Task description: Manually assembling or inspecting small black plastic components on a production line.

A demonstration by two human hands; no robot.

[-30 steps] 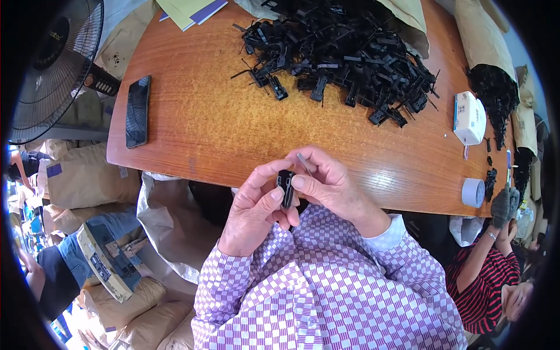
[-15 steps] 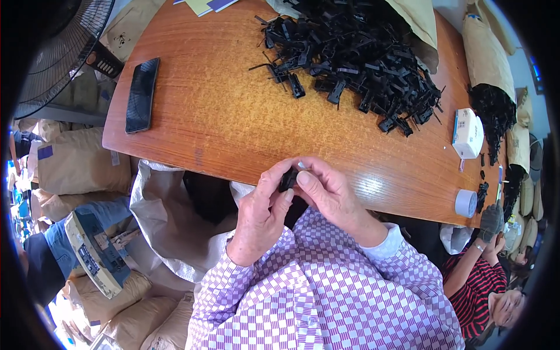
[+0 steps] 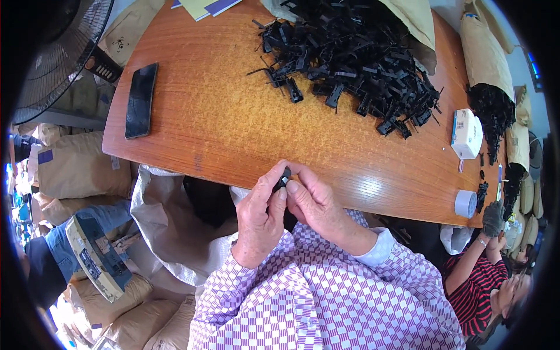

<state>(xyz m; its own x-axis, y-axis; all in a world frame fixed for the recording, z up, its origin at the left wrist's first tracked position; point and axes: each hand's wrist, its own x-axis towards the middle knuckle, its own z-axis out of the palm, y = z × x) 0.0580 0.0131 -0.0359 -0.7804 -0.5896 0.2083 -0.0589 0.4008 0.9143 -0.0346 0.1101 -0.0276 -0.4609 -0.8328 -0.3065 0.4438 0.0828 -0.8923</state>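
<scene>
Both my hands meet in front of me at the near edge of the wooden table [image 3: 233,128]. Between them is a small black plastic part [image 3: 283,179], mostly covered by my fingers. My left hand [image 3: 256,213] pinches it from the left with thumb and fingers. My right hand [image 3: 315,201] closes on it from the right, its thumb tip pressed near my left thumb. Farther back on the table lies a big heap of black plastic parts [image 3: 350,64], some with thin stems sticking out.
A dark phone [image 3: 142,100] lies at the table's left. At the right are a white box [image 3: 466,135] and a roll of tape [image 3: 465,203]. Below the left edge hangs an open white sack [image 3: 169,221]. A fan [image 3: 61,52] stands far left; a co-worker in red stripes [image 3: 475,277] sits right.
My right hand has shifted a little left and closed in on my left hand. Less of the black plastic part shows between my fingers now.
</scene>
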